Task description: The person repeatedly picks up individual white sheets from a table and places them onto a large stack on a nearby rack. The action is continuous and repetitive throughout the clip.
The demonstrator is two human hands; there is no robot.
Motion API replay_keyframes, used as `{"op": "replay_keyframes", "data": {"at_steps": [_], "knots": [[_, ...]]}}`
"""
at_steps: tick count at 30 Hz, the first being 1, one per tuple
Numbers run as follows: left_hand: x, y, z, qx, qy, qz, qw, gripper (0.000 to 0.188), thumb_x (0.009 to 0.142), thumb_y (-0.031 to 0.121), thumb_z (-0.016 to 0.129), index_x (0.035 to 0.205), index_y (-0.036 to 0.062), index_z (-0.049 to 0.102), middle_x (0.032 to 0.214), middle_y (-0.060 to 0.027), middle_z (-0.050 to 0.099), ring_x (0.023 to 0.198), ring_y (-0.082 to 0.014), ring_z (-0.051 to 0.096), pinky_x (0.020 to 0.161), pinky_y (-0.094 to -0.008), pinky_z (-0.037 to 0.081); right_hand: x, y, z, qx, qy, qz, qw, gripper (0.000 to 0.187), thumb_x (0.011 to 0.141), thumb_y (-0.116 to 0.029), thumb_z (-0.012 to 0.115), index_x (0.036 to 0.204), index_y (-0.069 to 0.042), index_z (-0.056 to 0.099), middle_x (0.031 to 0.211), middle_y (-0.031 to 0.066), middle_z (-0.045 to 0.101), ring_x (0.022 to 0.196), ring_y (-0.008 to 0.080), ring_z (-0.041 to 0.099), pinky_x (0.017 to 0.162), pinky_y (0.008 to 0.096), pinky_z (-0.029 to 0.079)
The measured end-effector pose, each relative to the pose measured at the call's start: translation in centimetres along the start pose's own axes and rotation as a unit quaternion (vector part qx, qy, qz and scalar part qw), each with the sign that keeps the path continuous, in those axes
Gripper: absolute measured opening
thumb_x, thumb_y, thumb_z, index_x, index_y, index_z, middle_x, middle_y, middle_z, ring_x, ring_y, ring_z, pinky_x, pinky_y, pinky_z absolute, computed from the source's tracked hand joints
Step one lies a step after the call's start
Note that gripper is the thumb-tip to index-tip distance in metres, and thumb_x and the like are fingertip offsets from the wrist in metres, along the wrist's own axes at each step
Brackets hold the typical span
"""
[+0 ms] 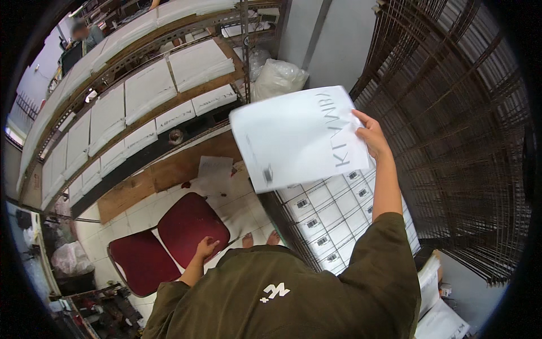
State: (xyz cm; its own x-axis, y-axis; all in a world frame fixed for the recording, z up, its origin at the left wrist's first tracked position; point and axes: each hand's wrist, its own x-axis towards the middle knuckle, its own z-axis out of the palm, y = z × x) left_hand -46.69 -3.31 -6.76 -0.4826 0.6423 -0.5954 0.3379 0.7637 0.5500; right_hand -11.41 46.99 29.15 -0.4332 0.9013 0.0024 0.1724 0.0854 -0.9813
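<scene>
My right hand (370, 135) is raised and pinches the right edge of a flat white printed sheet (288, 135), thumb on the near face. The sheet has large grey lettering and a small dark block at its lower corner; whether it is paper or a thin plastic bag I cannot tell. Beneath it, several similar white sheets (333, 217) lie on a wire drying rack (288, 217). My left hand (208, 247) hangs low by the red chair (192, 226), fingers loosely apart and holding nothing.
A metal-framed shelf (247, 51) with stacks of white sheets (149, 90) runs along the left. Raised wire racks (440, 113) stand at the right. A filled plastic sack (279, 79) sits at the back. One sheet (215, 169) lies on the floor. Another person (93, 37) is far left.
</scene>
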Motion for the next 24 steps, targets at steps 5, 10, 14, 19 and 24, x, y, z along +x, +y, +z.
{"op": "replay_keyframes", "data": {"at_steps": [5, 10, 14, 19, 24], "knots": [[-2.1, 1.1, -2.0, 0.035, -0.01, -0.011, 0.999, 0.058, 0.074, 0.046, 0.066, 0.111, 0.0028, 0.054, 0.1, -0.0164, 0.062, 0.092, -0.0267, 0.061, 0.079, -0.035, 0.048, 1.1, 15.2, -4.6, 0.117, 0.191, 0.025, 0.974, 0.066, 0.067, 0.01, 0.046, 0.132, 0.003, 0.035, 0.13, 0.0168, 0.041, 0.105, 0.0189, 0.05, 0.087, 0.0231, 0.04], [-6.1, -1.3, -4.4, 0.034, 0.06, -0.108, 0.992, 0.058, 0.074, 0.046, 0.066, 0.111, 0.0032, 0.055, 0.095, -0.0138, 0.063, 0.086, -0.0234, 0.062, 0.076, -0.0339, 0.048, 1.9, 26.8, -6.2, 0.169, 0.348, 0.066, 0.92, 0.067, 0.067, 0.011, 0.049, 0.132, -0.001, 0.035, 0.132, 0.0176, 0.037, 0.113, 0.0245, 0.046, 0.089, 0.0295, 0.04], [-8.3, -0.5, -6.2, 0.003, 0.031, -0.19, 0.981, 0.057, 0.073, 0.043, 0.068, 0.112, 0.0038, 0.056, 0.093, -0.0126, 0.063, 0.086, -0.0213, 0.061, 0.076, -0.0326, 0.047, 1.9, 33.3, -8.7, 0.21, 0.401, 0.123, 0.883, 0.071, 0.066, 0.009, 0.05, 0.134, -0.002, 0.033, 0.133, 0.0177, 0.037, 0.113, 0.0263, 0.045, 0.089, 0.0301, 0.04], [-8.9, 0.9, -5.1, -0.02, 0.013, -0.203, 0.979, 0.056, 0.075, 0.039, 0.068, 0.113, 0.0001, 0.054, 0.096, -0.0138, 0.062, 0.087, -0.0212, 0.061, 0.077, -0.0323, 0.047, 1.7, 36.2, -10.9, 0.118, 0.468, 0.138, 0.865, 0.065, 0.066, 0.006, 0.049, 0.13, 0.001, 0.037, 0.133, 0.019, 0.038, 0.115, 0.0277, 0.045, 0.092, 0.0297, 0.039], [-8.7, 5.1, -3.3, 0.041, 0.022, -0.142, 0.989, 0.06, 0.076, 0.045, 0.064, 0.116, 0.0006, 0.052, 0.095, -0.0152, 0.062, 0.089, -0.0232, 0.06, 0.077, -0.0343, 0.047, 1.5, 37.0, -11.2, 0.009, 0.477, 0.13, 0.869, 0.061, 0.068, 0.004, 0.049, 0.129, 0.003, 0.039, 0.131, 0.0206, 0.039, 0.115, 0.0311, 0.045, 0.095, 0.0321, 0.038]]}}
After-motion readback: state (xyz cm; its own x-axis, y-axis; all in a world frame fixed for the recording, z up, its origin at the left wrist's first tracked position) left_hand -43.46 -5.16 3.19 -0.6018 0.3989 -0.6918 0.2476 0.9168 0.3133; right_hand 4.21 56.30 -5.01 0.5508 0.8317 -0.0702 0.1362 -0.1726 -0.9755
